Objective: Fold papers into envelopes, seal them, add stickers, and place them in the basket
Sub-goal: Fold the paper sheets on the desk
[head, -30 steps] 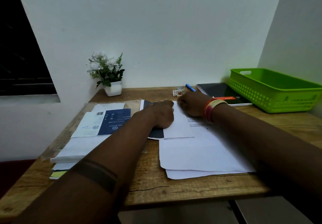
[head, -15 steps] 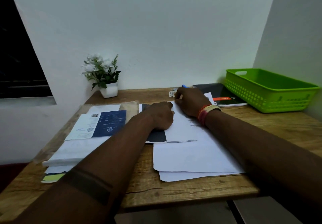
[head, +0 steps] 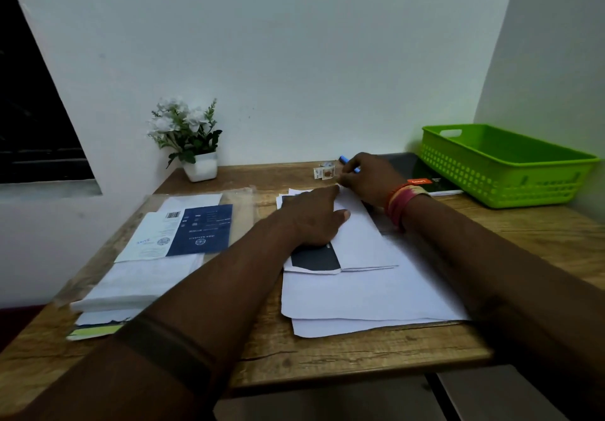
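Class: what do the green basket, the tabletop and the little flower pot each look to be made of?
Green basket: plastic, moulded lattice walls, slight sheen.
Tabletop: wood or wood-look laminate, matt, visible grain and a crack.
Flower pot: probably glazed ceramic or plastic, smooth white.

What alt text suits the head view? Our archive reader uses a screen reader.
Left hand presses a folded white paper flat on a wooden desk while the right hand reaches near small stickers. A green basket sits far right.

right hand [head: 366, 178] fingers hidden, stickers [head: 324, 172] too small
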The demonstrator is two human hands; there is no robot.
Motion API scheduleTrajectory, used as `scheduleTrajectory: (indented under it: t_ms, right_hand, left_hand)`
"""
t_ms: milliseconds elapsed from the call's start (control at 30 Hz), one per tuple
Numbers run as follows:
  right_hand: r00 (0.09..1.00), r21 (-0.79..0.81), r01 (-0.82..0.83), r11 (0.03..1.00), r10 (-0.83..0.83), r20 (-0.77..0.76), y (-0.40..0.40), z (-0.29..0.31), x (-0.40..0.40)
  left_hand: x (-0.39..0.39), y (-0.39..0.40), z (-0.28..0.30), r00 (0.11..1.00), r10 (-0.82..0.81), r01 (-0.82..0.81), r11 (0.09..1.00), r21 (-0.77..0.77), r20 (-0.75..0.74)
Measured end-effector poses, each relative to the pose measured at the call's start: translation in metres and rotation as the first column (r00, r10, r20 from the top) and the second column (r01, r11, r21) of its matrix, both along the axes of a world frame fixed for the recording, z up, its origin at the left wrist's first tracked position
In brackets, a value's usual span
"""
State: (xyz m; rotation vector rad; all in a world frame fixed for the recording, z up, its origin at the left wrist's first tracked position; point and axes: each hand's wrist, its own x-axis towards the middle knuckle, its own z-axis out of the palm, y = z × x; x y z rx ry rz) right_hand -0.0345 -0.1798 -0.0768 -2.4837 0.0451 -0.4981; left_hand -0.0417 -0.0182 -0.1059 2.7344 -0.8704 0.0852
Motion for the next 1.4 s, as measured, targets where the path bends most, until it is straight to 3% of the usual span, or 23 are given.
scheduleTrajectory:
  t_ms: [100,400,533,667,767,833,900,1000,1067,1133,1200,1400]
  right_hand:
    - [0.995,-0.036,-0.006,0.999,0.003,-0.097,-0.008,0.003,-0.005]
    - [0.999,0.297,0.016,0.955,-0.003,-0.042,-0.009,0.004,-0.007]
    - [0.995,0.647,-0.042,0.761,0.089,-0.041,0.000,0.005,-0.012]
    - [0.985,0.723,-0.097,0.684,0.169,-0.027,0.005,0.000,-0.014]
    - [0.956,0.804,-0.180,0.566,0.293,0.008,0.010,0.001,-0.016]
    - [0.939,0.775,-0.225,0.591,0.344,0.011,0.014,0.001,-0.018]
    - [0.935,0.679,-0.254,0.689,0.355,-0.010,0.015,-0.003,-0.016]
    - [0.945,0.372,-0.292,0.881,0.325,-0.028,0.016,-0.011,-0.012]
    - [0.955,0.141,-0.283,0.949,0.292,-0.049,0.018,-0.014,-0.008]
    - [0.960,0.042,-0.275,0.960,0.277,-0.035,0.022,-0.013,-0.008]
    - [0.960,0.004,-0.279,0.960,0.279,-0.038,0.026,-0.012,-0.011]
    - [0.958,-0.151,-0.286,0.946,0.280,-0.057,0.027,-0.009,-0.017]
  left_hand:
    - [0.000,-0.002,-0.002,1.000,0.022,-0.022,1.000,0.020,0.008]
    - [0.000,0.002,-0.004,0.993,0.121,-0.122,0.991,0.056,0.006]
    - [-0.004,0.004,0.001,0.990,0.133,-0.132,0.991,0.027,-0.039]
    - [-0.003,0.006,0.002,0.980,0.173,-0.179,0.982,-0.055,-0.098]
    - [-0.003,0.008,0.006,0.968,0.149,-0.192,0.957,-0.217,-0.201]
    - [-0.004,0.008,0.008,0.963,0.100,-0.190,0.912,-0.364,-0.251]
    - [-0.006,0.008,0.010,0.958,0.064,-0.194,0.859,-0.473,-0.279]
    - [-0.008,0.010,0.015,0.949,0.078,-0.250,0.778,-0.576,-0.307]
    - [-0.003,0.013,0.019,0.930,0.123,-0.331,0.692,-0.642,-0.347]
    - [-0.002,0.017,0.021,0.912,0.124,-0.382,0.607,-0.697,-0.391]
    - [-0.002,0.021,0.022,0.920,0.113,-0.367,0.581,-0.727,-0.374]
    - [0.008,0.033,0.018,0.943,0.234,-0.333,0.671,-0.663,-0.237]
